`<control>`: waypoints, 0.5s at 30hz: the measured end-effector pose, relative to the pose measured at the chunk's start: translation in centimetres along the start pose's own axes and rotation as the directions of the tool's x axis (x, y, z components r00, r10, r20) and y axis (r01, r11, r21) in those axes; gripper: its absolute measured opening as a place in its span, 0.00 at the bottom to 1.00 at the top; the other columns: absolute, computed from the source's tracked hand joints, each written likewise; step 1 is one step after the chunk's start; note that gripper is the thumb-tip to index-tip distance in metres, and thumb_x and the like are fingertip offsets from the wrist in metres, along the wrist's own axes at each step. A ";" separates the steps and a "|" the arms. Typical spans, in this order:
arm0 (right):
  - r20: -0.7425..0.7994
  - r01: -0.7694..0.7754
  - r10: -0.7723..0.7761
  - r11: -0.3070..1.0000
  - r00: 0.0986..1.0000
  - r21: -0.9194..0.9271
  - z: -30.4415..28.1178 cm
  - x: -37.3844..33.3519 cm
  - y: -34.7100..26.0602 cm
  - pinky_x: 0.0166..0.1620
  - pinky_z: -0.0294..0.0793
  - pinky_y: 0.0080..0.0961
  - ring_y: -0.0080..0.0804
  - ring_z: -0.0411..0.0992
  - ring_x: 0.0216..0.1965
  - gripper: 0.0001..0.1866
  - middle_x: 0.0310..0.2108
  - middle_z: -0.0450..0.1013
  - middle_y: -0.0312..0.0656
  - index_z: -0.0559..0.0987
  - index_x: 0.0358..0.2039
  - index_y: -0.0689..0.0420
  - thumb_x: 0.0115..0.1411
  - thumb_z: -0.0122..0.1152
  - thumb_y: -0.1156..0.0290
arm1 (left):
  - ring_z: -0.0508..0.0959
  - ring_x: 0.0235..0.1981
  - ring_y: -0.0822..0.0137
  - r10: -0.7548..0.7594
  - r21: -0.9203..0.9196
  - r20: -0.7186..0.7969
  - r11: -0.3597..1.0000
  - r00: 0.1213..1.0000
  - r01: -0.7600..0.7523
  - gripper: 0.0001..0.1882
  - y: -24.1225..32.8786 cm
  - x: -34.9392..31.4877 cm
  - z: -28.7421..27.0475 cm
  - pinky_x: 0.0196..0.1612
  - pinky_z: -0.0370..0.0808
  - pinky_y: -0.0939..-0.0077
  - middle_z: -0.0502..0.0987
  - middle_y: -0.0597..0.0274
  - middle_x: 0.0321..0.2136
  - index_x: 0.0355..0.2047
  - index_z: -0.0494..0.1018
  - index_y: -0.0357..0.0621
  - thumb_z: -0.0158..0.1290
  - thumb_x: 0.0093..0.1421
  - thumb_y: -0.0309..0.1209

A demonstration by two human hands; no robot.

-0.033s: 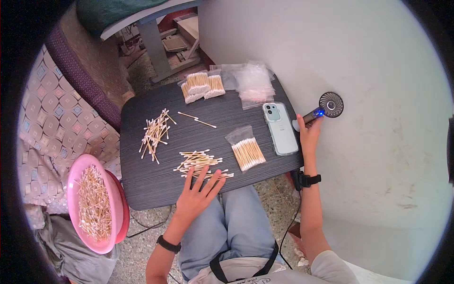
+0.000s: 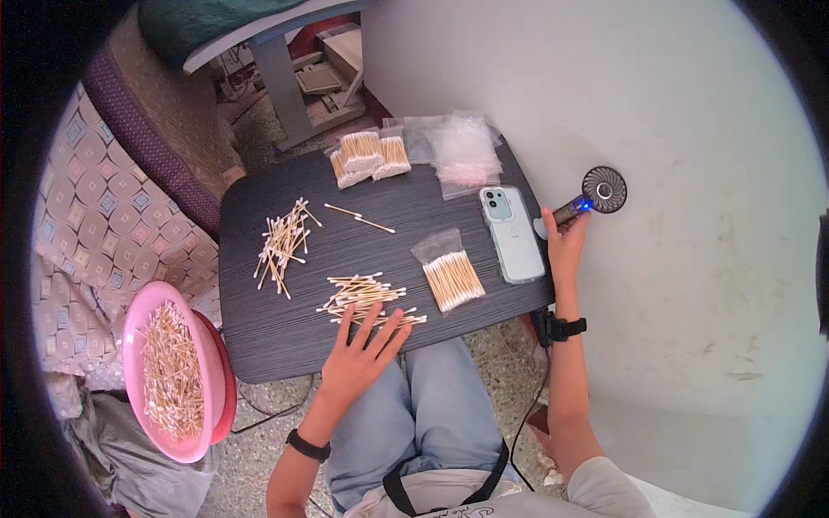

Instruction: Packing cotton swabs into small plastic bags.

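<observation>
Resting well apart, the fingers on the left hand that I watch from my remote seat lie over the near side of a loose pile of cotton swabs; whether the tips press on the sticks, I cannot tell from here. On my other side, the right hand has its fingers curled around the handle of a dark handheld fan, just past the table's right edge, a blue light glowing below the round head. The pile sits at the near middle of the dark table. To its right I see a clear bag of swabs lying flat, its sticks side by side, and beyond that a pale phone face down along the right edge. Farther out, two loose swabs lie near the centre, with a second heap off to the left. At the far side, packed bags are stacked near a sheaf of clear bags. Off the table, low to my left, a pink bowl holds a jumbled mass of swabs, and a pale wall stands on my right.
</observation>
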State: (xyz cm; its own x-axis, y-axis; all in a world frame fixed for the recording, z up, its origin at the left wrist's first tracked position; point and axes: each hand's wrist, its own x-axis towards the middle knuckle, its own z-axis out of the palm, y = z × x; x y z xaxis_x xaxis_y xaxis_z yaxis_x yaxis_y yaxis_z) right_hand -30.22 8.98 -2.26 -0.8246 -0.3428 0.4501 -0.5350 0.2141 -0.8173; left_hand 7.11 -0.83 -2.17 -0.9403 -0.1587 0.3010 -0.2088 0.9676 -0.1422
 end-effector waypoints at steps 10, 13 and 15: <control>0.066 -0.038 0.027 0.986 0.997 0.163 0.1 0.2 0.5 0.36 0.73 0.26 0.30 0.75 0.32 0.30 0.31 0.76 0.45 0.61 0.47 0.66 0.54 0.68 0.65 | 0.60 0.63 0.59 -0.022 -0.079 0.004 0.997 1.000 0.023 0.26 0.1 0.2 -0.6 0.64 0.55 0.46 0.62 0.64 0.61 0.56 0.67 0.52 0.46 0.54 0.30; 0.083 -0.050 0.042 0.994 0.996 0.101 0.1 0.3 0.6 0.38 0.73 0.27 0.30 0.74 0.32 0.31 0.32 0.76 0.44 0.62 0.48 0.66 0.53 0.69 0.63 | 0.60 0.63 0.59 -0.030 -0.082 0.008 0.996 1.000 0.031 0.25 0.1 0.1 -0.6 0.64 0.55 0.46 0.62 0.64 0.61 0.55 0.67 0.53 0.47 0.55 0.30; 0.078 -0.024 0.015 0.993 0.997 0.113 0.1 0.2 0.9 0.38 0.72 0.27 0.30 0.74 0.33 0.32 0.32 0.76 0.44 0.62 0.49 0.66 0.54 0.68 0.62 | 0.60 0.63 0.59 -0.031 -0.086 0.007 0.996 0.999 0.032 0.25 0.1 0.1 -0.6 0.64 0.55 0.46 0.62 0.64 0.61 0.55 0.67 0.53 0.47 0.55 0.30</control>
State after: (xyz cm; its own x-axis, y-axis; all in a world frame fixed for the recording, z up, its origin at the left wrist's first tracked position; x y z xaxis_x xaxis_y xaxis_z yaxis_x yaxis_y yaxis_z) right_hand -30.89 9.02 -2.91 -0.8158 -0.4101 0.4079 -0.4908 0.1176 -0.8633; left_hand 7.13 -0.64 -1.58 -0.9353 -0.1901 0.2985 -0.2144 0.9754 -0.0507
